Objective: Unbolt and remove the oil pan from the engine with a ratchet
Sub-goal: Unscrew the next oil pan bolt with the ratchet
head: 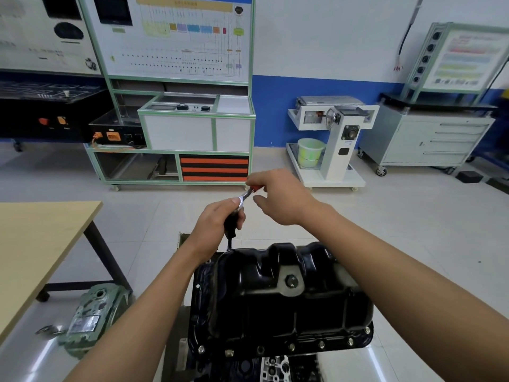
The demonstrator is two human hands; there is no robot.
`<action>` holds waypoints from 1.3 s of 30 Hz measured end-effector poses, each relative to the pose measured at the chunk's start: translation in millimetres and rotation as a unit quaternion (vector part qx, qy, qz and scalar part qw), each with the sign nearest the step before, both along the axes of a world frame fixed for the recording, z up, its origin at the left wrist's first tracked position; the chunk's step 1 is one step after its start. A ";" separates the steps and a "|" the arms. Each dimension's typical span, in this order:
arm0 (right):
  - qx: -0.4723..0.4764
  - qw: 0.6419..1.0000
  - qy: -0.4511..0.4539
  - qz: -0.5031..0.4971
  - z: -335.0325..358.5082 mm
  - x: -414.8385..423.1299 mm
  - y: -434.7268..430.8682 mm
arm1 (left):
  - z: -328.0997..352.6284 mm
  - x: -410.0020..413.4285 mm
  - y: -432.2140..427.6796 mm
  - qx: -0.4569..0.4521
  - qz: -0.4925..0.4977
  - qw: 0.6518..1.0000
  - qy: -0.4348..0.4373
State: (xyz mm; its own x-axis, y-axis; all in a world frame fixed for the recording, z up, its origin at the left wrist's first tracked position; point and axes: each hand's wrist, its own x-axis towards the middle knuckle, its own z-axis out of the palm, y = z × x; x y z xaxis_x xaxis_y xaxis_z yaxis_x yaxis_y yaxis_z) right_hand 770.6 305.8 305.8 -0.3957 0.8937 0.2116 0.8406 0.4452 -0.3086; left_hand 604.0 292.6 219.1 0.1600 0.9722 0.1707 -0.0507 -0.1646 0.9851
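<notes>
A glossy black oil pan (278, 304) sits upside down on the engine in front of me, with several bolts (321, 344) along its near flange and a drain plug (292, 281) on top. My left hand (217, 220) grips a black extension (230, 228) that stands upright on the pan's far left corner. The silver ratchet head (242, 200) sits on top of it. My right hand (278, 198) pinches the ratchet's red-and-silver handle (252, 190) at the far end, other fingers loosely spread.
A wooden table (35, 244) stands at the left. A green-grey engine part (93, 312) lies on the steel bench (30, 362) beside my left arm. Training panels, a white engine stand (334, 139) and a grey drawer cabinet (432, 142) line the far wall across the tiled floor.
</notes>
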 end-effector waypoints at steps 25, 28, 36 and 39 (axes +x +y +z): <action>0.040 0.984 -0.173 0.006 19.2 -5.0 -11.3 | 6.8 -14.0 -12.1 0.013 -0.039 0.999 0.033; 0.013 0.995 -0.089 0.054 12.3 -9.4 3.6 | 8.9 -6.0 -15.4 0.014 -0.051 0.996 0.072; -0.013 0.998 0.007 0.066 -8.7 -2.4 2.4 | 11.4 -3.1 -17.8 0.013 -0.011 0.997 0.078; 0.037 0.998 -0.028 0.032 -4.7 6.2 -2.8 | 11.7 -0.5 -16.9 0.005 0.021 0.998 0.065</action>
